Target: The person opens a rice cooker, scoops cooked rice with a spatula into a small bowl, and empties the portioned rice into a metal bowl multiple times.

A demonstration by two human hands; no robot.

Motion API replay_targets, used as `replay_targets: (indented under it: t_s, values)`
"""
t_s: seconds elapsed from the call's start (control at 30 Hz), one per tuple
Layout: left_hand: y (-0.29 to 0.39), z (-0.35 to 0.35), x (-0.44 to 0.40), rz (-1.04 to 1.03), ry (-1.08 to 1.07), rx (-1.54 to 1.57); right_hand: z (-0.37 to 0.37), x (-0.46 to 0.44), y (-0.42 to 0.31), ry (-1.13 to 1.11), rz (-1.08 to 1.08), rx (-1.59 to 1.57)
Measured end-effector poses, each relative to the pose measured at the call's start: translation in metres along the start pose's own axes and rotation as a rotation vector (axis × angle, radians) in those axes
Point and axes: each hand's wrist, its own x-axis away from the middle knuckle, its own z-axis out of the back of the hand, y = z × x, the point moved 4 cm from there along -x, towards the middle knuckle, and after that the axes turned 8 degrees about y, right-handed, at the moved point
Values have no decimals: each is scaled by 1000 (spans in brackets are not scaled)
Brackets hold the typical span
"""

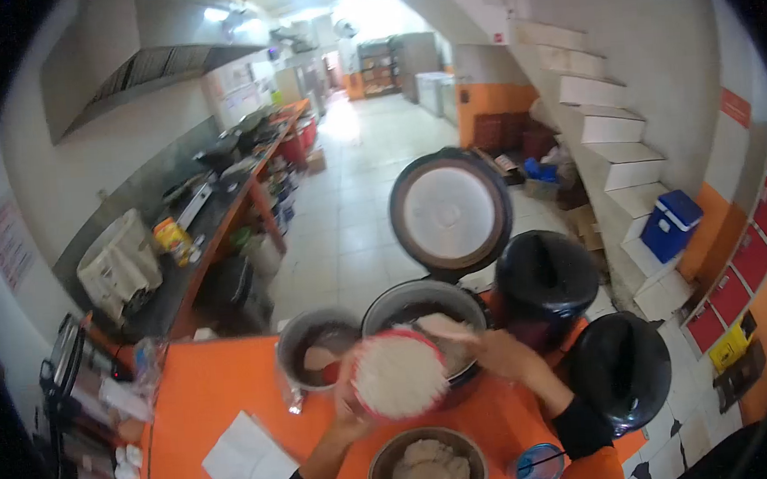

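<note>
My left hand (349,400) is closed around the side of a red bowl (444,372) heaped with white rice (399,375). In my right hand (505,355) is a pale rice paddle (444,327), its blade over the open rice cooker (379,306) just beyond the bowl. The cooker's round lid (450,213) stands raised behind it. Left of the cooker sits a metal pot (287,355) with a pale utensil (319,358) inside. Nearest me, a metal bowl (376,473) holds a pale lumpy mass (431,472), whose kind I cannot make out.
On the orange table (190,383) lie white paper sheets (249,457) and a blue cup (538,467) with a dark stick. Two black lidded containers (545,273) (617,373) stand at the right. A counter (224,214) runs along the left wall; stairs (611,151) rise at right.
</note>
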Motion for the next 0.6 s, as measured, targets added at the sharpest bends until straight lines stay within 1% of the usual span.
replay_targets:
  t_s: [0.03,0.07,0.13,0.2,0.23,0.3,0.33,0.4,0.43,0.47,0.5,0.53,0.6]
  values:
    - [7,-10,13,30,-82,54,-2,0,5,19,-65,-67]
    - [8,-9,26,71,-179,47,-4,1,6,82,-16,-68]
    - [12,-5,52,149,-376,21,16,9,-22,80,-138,80]
    - [30,-20,74,377,-347,95,12,7,-12,222,-7,324]
    - [45,-40,69,249,-422,163,28,6,-30,273,-75,401]
    - [57,-47,75,127,-466,232,33,1,-37,347,-127,483]
    - [58,-46,80,135,-464,261,31,5,-34,321,-122,481]
    - [60,-43,86,142,-451,289,28,9,-34,182,2,599]
    - [62,-43,88,132,-483,327,31,10,-38,165,7,598]
    - [63,-42,92,119,-514,366,38,10,-46,72,-105,610]
    - [65,-42,95,115,-498,369,40,12,-49,-18,-217,621]
    - [68,-42,99,128,-512,366,35,14,-36,-10,-146,638]
    - [73,-43,106,142,-515,366,35,19,-23,-27,-132,628]
